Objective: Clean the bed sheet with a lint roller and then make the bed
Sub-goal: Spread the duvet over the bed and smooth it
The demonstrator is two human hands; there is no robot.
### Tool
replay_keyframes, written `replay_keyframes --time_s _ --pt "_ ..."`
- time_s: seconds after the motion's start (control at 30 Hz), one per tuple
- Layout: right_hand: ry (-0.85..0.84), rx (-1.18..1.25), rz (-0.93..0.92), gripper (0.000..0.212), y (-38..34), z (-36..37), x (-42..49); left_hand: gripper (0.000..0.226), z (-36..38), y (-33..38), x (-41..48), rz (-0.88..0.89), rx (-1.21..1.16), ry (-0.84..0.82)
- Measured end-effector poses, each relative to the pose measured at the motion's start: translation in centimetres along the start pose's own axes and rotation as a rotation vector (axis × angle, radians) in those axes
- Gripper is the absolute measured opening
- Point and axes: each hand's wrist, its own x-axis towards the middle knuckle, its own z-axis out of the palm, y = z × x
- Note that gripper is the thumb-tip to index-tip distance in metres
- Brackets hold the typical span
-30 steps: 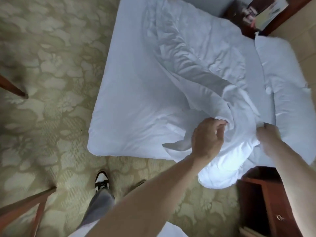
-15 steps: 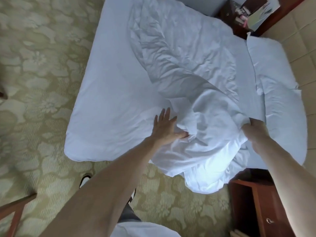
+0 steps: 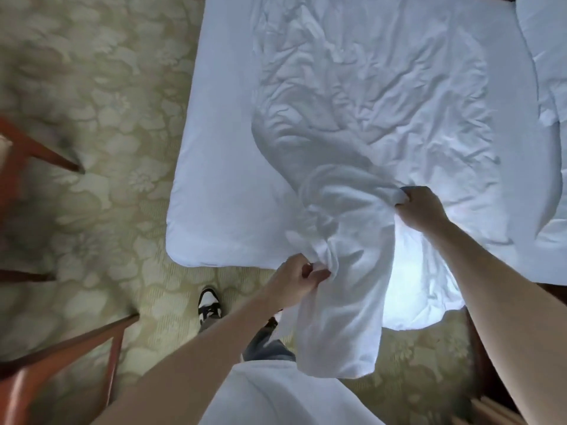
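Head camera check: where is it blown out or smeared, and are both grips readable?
Head view: glare whites out the duvet overhang below the right hand. Head view: carpet and chair legs at the left edge are smeared. Head view: the left hand and right hand, both gripping fabric, read fairly sharp.

Matt white cloth duvet (image 3: 383, 118), heavily creased; smooth bed sheet (image 3: 221, 148); patterned carpet (image 3: 107, 102).

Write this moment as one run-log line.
stage: making bed | left hand: grips duvet | right hand: grips duvet | duvet: bunched, overhanging bed
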Motion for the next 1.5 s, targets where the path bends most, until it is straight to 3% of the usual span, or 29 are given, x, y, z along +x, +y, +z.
replay_keyframes --time_s 0.13,0.33,0.47,0.6,0.7,0.9,1.13,1.27,1.3,1.33,1.5 --pt "-0.109 -0.143 -0.115 0.029 -3.6 7.0 -1.9 0.015 -1.6 -5.6 -3.8 -0.218 -0.163 0.052" --pt "-0.482 -0.145 -0.132 0.052 -5.1 16.7 -7.9 0.015 -6.6 -15.6 -10.1 -0.421 -0.124 0.033" --pt "-0.668 -0.08 -0.1 0.062 -4.2 20.6 -13.7 0.008 -11.6 -19.6 -12.3 -0.473 0.06 0.161" --pt "-0.629 -0.105 -0.037 0.056 -2.9 19.8 -17.9 0.017 -13.1 -22.4 -12.0 -0.555 0.395 0.189" --pt "-0.547 -0.073 -0.002 0.05 -1.5 18.0 -19.1 0.029 -12.4 -21.8 -12.0 -0.577 0.455 0.19" --pt "-0.411 0.028 -0.008 0.043 -1.8 15.6 -20.8 0.019 -11.7 -18.7 -15.8 -0.478 0.439 0.219" --pt "-0.432 0.021 -0.136 0.046 -6.0 13.5 -21.2 0.039 -14.7 -15.4 -17.9 -0.409 0.455 0.286" --pt "-0.398 0.045 -0.153 0.044 -9.1 12.5 -19.1 0.03 -18.2 -14.9 -15.0 -0.388 0.419 0.279" --pt "-0.399 0.055 -0.147 0.044 -9.8 12.4 -18.2 0.049 -19.3 -15.0 -13.6 -0.408 0.427 0.278" --pt "-0.4 0.066 -0.137 0.044 -10.5 12.3 -17.2 0.033 -20.2 -14.6 -12.5 -0.413 0.449 0.263" --pt "-0.407 0.083 -0.033 0.045 -13.8 12.2 -11.2 0.041 -23.9 -12.4 -5.0 -0.404 0.371 0.216"
